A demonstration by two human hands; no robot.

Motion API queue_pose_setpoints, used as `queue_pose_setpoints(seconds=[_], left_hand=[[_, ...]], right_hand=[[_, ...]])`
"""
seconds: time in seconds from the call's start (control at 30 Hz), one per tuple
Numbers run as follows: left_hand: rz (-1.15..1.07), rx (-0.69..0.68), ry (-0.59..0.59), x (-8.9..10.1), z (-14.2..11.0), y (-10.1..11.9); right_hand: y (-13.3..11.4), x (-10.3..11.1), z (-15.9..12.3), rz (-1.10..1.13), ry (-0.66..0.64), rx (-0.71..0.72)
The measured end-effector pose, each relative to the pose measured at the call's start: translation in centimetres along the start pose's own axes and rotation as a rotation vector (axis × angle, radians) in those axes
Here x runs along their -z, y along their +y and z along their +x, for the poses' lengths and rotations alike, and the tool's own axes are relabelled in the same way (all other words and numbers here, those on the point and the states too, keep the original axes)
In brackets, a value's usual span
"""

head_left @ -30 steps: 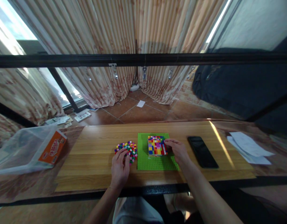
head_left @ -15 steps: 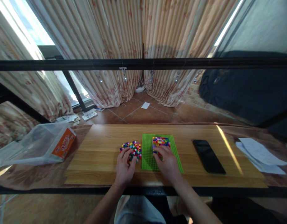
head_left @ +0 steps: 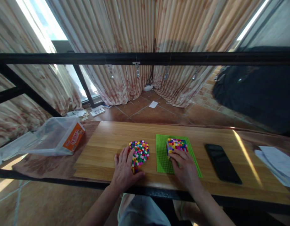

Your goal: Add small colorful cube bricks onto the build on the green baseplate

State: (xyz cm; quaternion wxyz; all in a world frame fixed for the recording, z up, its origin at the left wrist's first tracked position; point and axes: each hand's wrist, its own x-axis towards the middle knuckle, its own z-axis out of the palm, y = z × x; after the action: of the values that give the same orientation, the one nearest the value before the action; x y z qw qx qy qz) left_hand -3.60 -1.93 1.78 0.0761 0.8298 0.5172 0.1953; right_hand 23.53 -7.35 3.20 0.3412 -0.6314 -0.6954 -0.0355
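My left hand [head_left: 124, 169] lies flat on the table, fingers spread along the left side of a loose pile of tiny coloured building bricks [head_left: 141, 152]. Its thumb reaches out at the near end of the pile, beside a few bricks. My right hand [head_left: 186, 168] is over a green studded baseplate [head_left: 161, 153], with thumb and fingertips pinched together at the near left corner of a multicoloured brick block [head_left: 177, 143] built on the plate. Whatever is between those fingertips is too small and hidden to make out. The hand covers the near part of the block.
Right of the baseplate lies a black phone [head_left: 222, 164], with white papers [head_left: 278, 161] farther right. A clear plastic tub [head_left: 52, 135] with an orange label lies at the left. A black metal bar [head_left: 145, 58] crosses beyond the wooden board [head_left: 100, 150].
The view has shifted, so the table things appear farther right. My left hand has drawn back from over the pile to its left side, fingers flatter. My right hand stays at the block.
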Motion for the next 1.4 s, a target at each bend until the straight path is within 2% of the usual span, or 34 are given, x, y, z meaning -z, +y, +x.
queue_pose_setpoints(seconds=[0.13,0.3,0.4,0.57,0.8,0.93,1.07,1.2,1.4], left_hand=[[0.029,-0.04,-0.019,0.0,1.2,-0.2],[0.048,-0.101,-0.025,0.2,3.2,-0.3],[0.034,-0.126,-0.024,0.2,3.8,-0.5],[0.024,-0.133,-0.036,0.0,4.2,-0.7],[0.037,-0.153,-0.052,-0.3,5.4,-0.4],[0.02,-0.174,-0.062,-0.5,5.5,-0.6],[-0.005,-0.194,-0.058,-0.5,5.5,-1.1],[-0.034,-0.192,-0.027,-0.4,5.6,-1.3],[-0.05,-0.185,-0.013,-0.2,5.8,-1.3]], right_hand=[[-3.4,-1.0,0.1,0.063,-0.057,0.059],[-6.3,-3.9,1.1,0.111,-0.167,-0.006],[-6.6,-5.0,1.7,0.113,-0.21,-0.034],[-6.7,-5.5,2.0,0.096,-0.254,-0.048],[-6.8,-5.8,2.1,0.069,-0.266,-0.063],[-6.8,-5.8,2.1,0.113,-0.231,-0.078],[-6.9,-5.1,1.9,0.201,-0.148,-0.091],[-6.0,-2.8,1.8,0.275,-0.01,-0.166],[-1.4,1.8,0.8,0.266,0.143,-0.353]])
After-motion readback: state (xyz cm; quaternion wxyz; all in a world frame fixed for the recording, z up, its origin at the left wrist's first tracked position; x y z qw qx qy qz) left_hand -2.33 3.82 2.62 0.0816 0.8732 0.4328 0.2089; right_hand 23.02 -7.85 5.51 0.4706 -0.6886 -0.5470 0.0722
